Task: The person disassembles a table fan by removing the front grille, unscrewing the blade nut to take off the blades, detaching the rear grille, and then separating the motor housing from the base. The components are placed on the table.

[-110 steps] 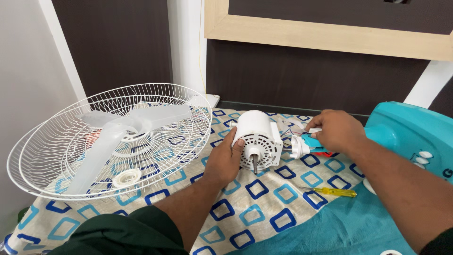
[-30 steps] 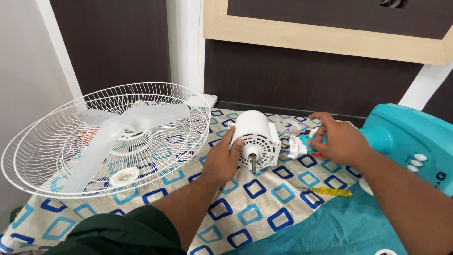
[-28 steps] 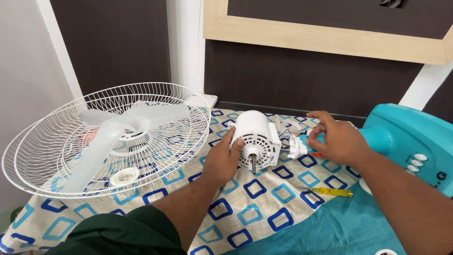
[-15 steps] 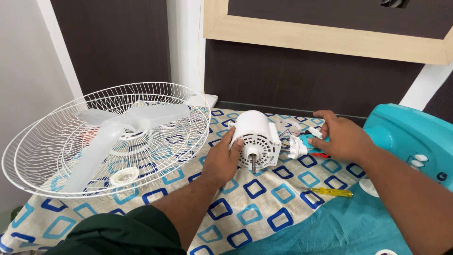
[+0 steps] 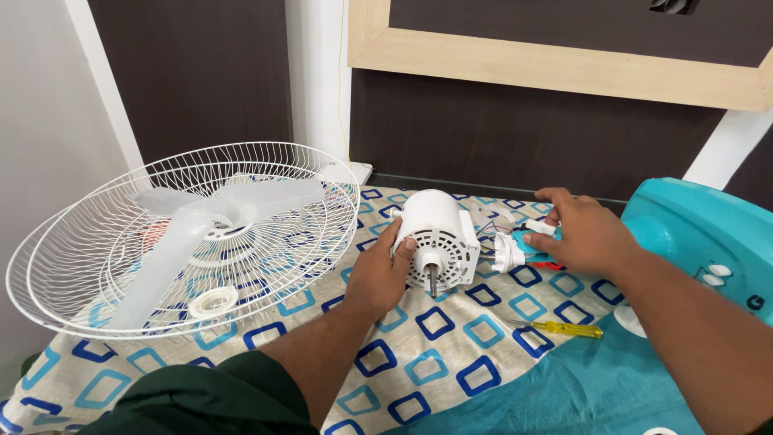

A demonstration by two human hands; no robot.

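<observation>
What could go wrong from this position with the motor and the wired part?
1. Thin wires run from the white motor to the white and teal part in the right hand; pulling could strain them.
2. The left hand sits near the bare shaft.
3. The yellow screwdriver may get knocked by the right forearm.

No packages, signs or screens can be seen here. The only marking is some dark printed lettering on the turquoise fan base (image 5: 708, 234) at the far right, just beside its small white buttons (image 5: 712, 275).
</observation>
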